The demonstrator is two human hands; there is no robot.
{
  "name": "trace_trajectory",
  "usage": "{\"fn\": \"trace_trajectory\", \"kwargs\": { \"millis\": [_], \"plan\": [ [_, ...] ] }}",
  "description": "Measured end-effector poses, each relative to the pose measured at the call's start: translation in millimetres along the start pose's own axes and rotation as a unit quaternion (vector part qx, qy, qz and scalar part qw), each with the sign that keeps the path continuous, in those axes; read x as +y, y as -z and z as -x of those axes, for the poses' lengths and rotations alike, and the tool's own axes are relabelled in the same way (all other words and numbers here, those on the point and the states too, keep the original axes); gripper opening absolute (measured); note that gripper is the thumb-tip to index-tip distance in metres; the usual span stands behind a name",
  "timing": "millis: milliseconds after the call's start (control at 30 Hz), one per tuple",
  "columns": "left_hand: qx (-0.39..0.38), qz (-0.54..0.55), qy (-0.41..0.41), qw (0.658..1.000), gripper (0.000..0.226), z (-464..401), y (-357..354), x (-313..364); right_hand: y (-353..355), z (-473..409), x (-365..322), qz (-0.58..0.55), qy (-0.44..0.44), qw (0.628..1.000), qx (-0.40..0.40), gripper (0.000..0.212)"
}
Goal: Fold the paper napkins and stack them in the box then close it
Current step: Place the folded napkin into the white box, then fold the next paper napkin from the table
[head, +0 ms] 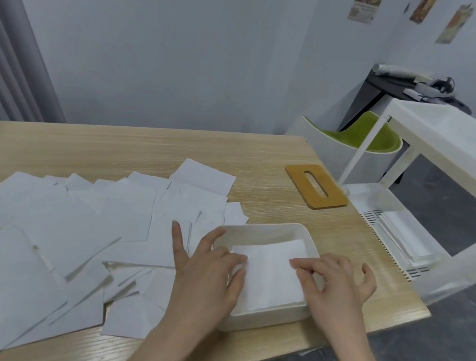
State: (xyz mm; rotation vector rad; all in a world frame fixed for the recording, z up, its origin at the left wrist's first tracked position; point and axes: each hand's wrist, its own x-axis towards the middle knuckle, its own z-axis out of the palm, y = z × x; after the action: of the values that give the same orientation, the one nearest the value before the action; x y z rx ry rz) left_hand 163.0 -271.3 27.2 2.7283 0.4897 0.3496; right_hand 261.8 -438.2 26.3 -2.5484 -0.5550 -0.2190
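A white open box (269, 228) stands on the wooden table (114, 146) near its front right edge. Folded white napkins (269, 275) lie stacked inside it. My left hand (206, 270) reaches over the box's left wall, its fingertips on the left edge of the top napkin. My right hand (338, 281) pinches that napkin's right edge with curled fingers. Many unfolded napkins (73, 225) lie spread over the table to the left. A brown wooden lid (316, 187) with a slot lies flat behind the box.
A white shelf unit (453, 142) stands right of the table, with a tray of white sheets (405, 235) on its lower level. A green and white chair (366, 139) sits behind the table's far right corner. The table's right edge is close to the box.
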Motion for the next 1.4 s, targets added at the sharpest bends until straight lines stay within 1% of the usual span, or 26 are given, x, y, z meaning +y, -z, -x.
{"fn": "trace_trajectory", "kwargs": {
  "millis": [233,367,533,667,733,833,933,1033,1133,1267,1400],
  "plan": [
    [-0.041,-0.118,-0.037,0.992,0.043,-1.9,3.5,-1.7,5.7,5.6,-3.4,0.079,0.010,0.997,-0.002,0.008],
    [-0.040,-0.124,-0.033,0.991,0.043,-2.3,5.3,0.0,9.8,5.8,-6.9,0.084,0.003,0.996,0.004,0.007],
    [-0.019,-0.091,-0.038,0.995,0.040,-0.5,6.4,-3.4,12.0,7.1,-13.4,0.060,0.008,0.998,0.034,0.009],
    [-0.050,-0.111,-0.072,0.990,0.043,-2.2,8.1,-6.3,11.6,6.6,-21.2,0.054,0.013,0.998,0.037,0.009],
    [-0.050,-0.068,-0.081,0.993,0.038,-2.0,10.6,-8.1,11.4,6.0,-25.2,0.049,0.017,0.998,0.040,0.008],
    [-0.014,0.074,-0.070,0.995,0.030,1.1,14.0,-15.1,9.8,5.7,-33.9,0.021,0.027,0.998,0.044,0.010],
    [0.040,0.180,-0.031,0.982,0.026,4.0,18.9,-27.5,6.4,5.4,-48.1,-0.037,0.045,0.997,0.041,0.016],
    [0.071,0.247,0.017,0.966,0.026,7.1,28.3,-44.3,1.4,6.2,-66.6,-0.085,0.065,0.994,0.032,0.020],
    [0.082,0.281,0.057,0.955,0.025,12.9,40.0,-65.2,-5.3,7.3,-87.9,-0.120,0.086,0.989,0.018,0.022],
    [0.114,0.279,0.094,0.949,0.023,23.6,53.5,-100.1,-18.6,8.1,-122.6,-0.173,0.119,0.978,-0.002,0.023],
    [0.143,0.281,0.133,0.940,0.022,36.7,66.8,-140.3,-40.0,12.0,-155.8,-0.203,0.149,0.967,-0.043,0.024]
  ]
}}
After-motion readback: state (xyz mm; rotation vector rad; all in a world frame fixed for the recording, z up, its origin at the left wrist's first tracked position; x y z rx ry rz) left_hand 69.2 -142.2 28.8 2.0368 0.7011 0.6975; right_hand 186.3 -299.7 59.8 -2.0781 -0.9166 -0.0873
